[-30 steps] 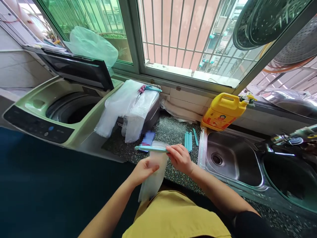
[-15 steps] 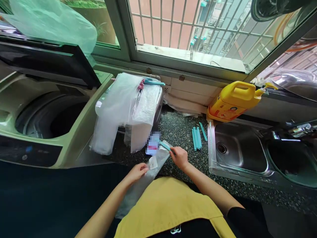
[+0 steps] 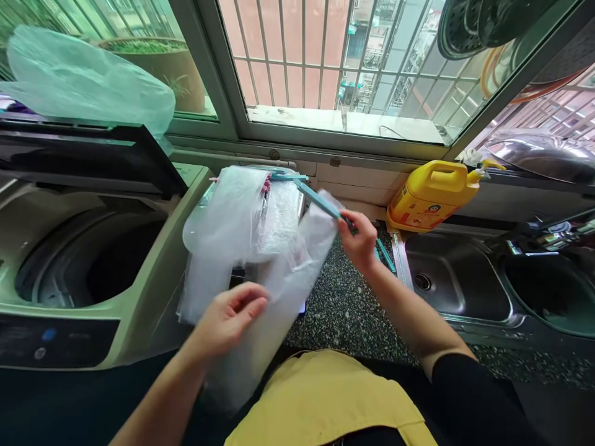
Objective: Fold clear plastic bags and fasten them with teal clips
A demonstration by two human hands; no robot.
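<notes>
My right hand (image 3: pixel 357 238) grips one end of a teal bag sealing clip (image 3: pixel 320 203), which lies across the top of a long translucent plastic bag (image 3: pixel 290 279). The bag slants down from there toward my lap, and its lower part is blurred. At the bag's left edge is my left hand (image 3: pixel 232 313), thumb and forefinger closed together against the plastic. Several more teal clips (image 3: pixel 385 255) lie on the counter, partly hidden behind my right hand and wrist. A stack of clear plastic bags (image 3: pixel 242 210) is draped over a box-like thing, another teal clip on top.
An open top-loading washing machine (image 3: pixel 139 310) stands at the left. On the right, a yellow pump jug (image 3: pixel 430 195) is beside the steel sink (image 3: pixel 458 272). The speckled counter (image 3: pixel 344 310) runs below the barred window (image 3: pixel 334 68).
Both hands have risen with the plastic bag and clip, which now cover part of the draped stack. My left hand has moved left along the bag. The view has tilted slightly.
</notes>
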